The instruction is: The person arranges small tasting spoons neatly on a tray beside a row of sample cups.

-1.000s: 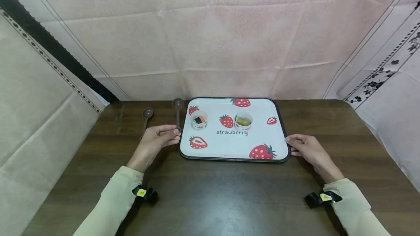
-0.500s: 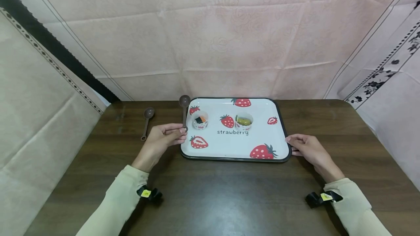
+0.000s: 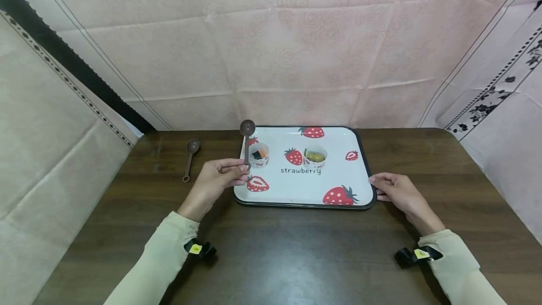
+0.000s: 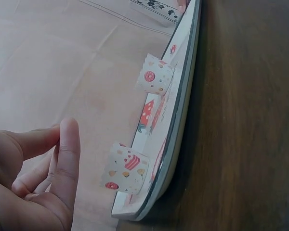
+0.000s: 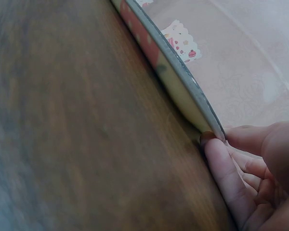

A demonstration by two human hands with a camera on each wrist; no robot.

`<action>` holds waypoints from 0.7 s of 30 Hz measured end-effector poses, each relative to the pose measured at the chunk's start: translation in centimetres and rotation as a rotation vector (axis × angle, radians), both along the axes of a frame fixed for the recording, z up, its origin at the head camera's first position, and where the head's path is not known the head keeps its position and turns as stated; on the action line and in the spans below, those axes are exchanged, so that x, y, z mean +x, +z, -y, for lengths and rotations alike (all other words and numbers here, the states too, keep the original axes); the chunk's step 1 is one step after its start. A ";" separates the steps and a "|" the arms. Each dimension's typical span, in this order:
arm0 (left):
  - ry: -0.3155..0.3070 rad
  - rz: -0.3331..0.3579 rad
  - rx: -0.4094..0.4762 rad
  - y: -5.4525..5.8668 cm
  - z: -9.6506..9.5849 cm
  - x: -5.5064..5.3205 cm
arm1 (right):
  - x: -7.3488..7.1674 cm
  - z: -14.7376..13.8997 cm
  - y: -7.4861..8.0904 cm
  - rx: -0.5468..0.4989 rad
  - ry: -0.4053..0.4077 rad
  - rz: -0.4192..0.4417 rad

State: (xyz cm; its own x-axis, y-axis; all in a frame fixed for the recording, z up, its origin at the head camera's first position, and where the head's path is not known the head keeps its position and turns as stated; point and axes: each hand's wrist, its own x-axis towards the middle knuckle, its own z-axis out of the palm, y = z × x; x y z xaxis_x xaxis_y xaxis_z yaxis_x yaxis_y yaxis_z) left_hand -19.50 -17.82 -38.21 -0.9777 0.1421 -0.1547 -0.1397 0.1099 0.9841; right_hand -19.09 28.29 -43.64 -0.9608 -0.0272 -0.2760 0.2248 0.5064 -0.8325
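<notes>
My left hand [image 3: 213, 182] pinches the handle end of a brown measuring spoon [image 3: 247, 138], holding it over the left edge of a white strawberry-print tray [image 3: 292, 189]. In the left wrist view the spoon is hidden behind the fingers. At the tray's right edge, my right hand [image 3: 398, 192] pinches the dark rim between thumb and fingers, as the right wrist view shows. Two patterned paper cups stand on the tray. The left cup [image 3: 259, 161] holds something black and orange, the right cup [image 3: 314, 161] something green.
A second brown measuring spoon [image 3: 189, 160] lies on the dark wooden table [image 3: 279, 258], left of the tray. Pinkish cloth [image 3: 296, 60] hangs behind the table, and pale cloth hangs at both sides.
My left hand has carried the spoon rightward, from the table beside the tray to over its left edge. The tray and my right hand have barely moved.
</notes>
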 end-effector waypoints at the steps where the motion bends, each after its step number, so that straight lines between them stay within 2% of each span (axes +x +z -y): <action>1: -0.004 0.000 0.003 0.0 -0.1 0.0 | 0.0 0.0 0.0 0.000 0.001 0.000; 7: -0.013 -0.002 0.022 0.1 -0.7 0.0 | 0.0 0.0 0.0 0.001 0.003 -0.003; 21: -0.032 -0.011 -0.009 -0.1 -1.9 -0.2 | 0.0 0.0 0.0 0.001 0.006 -0.007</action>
